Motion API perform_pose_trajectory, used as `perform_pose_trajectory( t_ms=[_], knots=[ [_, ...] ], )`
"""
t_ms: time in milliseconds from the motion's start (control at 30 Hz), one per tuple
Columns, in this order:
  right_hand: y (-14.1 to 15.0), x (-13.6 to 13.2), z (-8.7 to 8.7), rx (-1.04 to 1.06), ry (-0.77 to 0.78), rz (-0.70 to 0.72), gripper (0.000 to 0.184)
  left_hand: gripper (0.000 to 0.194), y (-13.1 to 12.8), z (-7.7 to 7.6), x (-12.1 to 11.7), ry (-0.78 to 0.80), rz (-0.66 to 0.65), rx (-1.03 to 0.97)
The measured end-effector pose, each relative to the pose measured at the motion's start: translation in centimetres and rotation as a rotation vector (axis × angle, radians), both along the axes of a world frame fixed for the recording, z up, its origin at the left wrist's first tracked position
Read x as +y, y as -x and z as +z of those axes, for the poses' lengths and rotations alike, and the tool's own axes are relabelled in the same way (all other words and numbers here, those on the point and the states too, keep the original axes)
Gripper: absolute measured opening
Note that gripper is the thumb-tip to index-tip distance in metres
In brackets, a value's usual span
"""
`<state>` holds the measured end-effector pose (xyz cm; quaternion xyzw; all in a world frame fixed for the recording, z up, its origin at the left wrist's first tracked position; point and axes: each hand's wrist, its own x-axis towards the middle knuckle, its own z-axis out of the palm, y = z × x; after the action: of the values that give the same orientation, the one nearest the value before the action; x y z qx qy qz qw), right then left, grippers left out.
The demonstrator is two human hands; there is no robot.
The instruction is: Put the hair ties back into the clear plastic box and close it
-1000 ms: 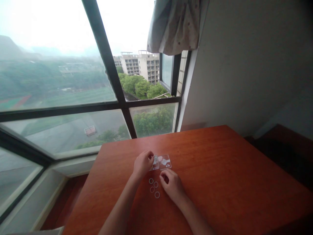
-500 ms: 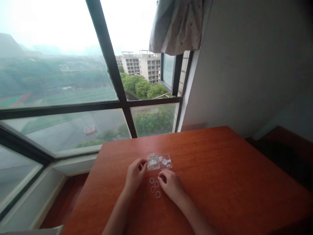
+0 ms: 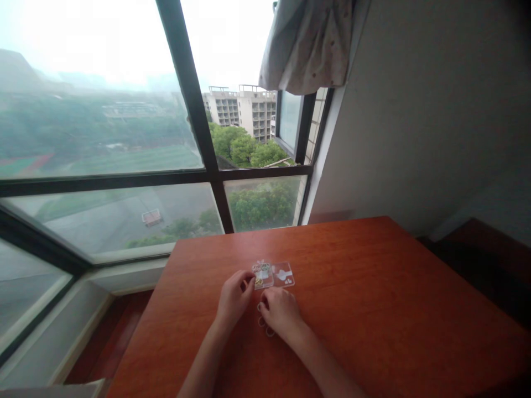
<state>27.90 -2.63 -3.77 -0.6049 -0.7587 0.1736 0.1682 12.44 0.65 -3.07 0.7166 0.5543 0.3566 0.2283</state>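
A small clear plastic box (image 3: 269, 282) lies opened on the table, with yellow and pale ring-shaped bits inside. Its flat transparent lid (image 3: 286, 275), bearing white marks, extends to the right. My left hand (image 3: 235, 293) is curled, thumb and forefinger gripping the box's left edge. Just in front of the box, my right hand (image 3: 281, 309) bends down with its fingertips pinched at a thin pale ring (image 3: 259, 307). Two more thin rings show beside and partly under that hand, one of them a pale ring (image 3: 270, 332) nearest me; others may be hidden beneath it.
The reddish-brown wooden table (image 3: 365, 298) reaches to a large dark-framed window (image 3: 214, 176) at the far side. A bare wall (image 3: 398, 121) rises to the right, and a light curtain (image 3: 309, 50) hangs above the window's corner.
My right hand has moved left over the rings and now covers some of them, its fingertips at the upper left one. My left hand stays at the box; the view has shifted slightly.
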Motion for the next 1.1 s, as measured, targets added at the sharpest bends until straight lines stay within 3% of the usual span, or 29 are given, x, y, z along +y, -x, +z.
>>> perform_pose_trajectory(
  t_ms=[333,700,867,1100],
  knots=[
    [-2.5,0.2,-0.7,0.255,-0.113,-0.148,0.009,0.018,-1.5,1.0,-1.0,0.044,-0.181,0.045],
    [-3.0,-0.4,-1.0,0.354,-0.235,-0.134,0.011,0.010,-2.9,1.0,-1.6,0.082,-0.257,0.040],
    [-3.1,-0.7,-1.8,0.375,-0.250,-0.125,0.011,0.010,-2.6,0.8,-1.4,0.052,-0.158,0.073],
    [-3.2,-1.3,-2.8,0.414,-0.201,-0.066,0.012,0.010,-1.6,2.0,0.6,-0.025,0.007,0.119]
  ],
)
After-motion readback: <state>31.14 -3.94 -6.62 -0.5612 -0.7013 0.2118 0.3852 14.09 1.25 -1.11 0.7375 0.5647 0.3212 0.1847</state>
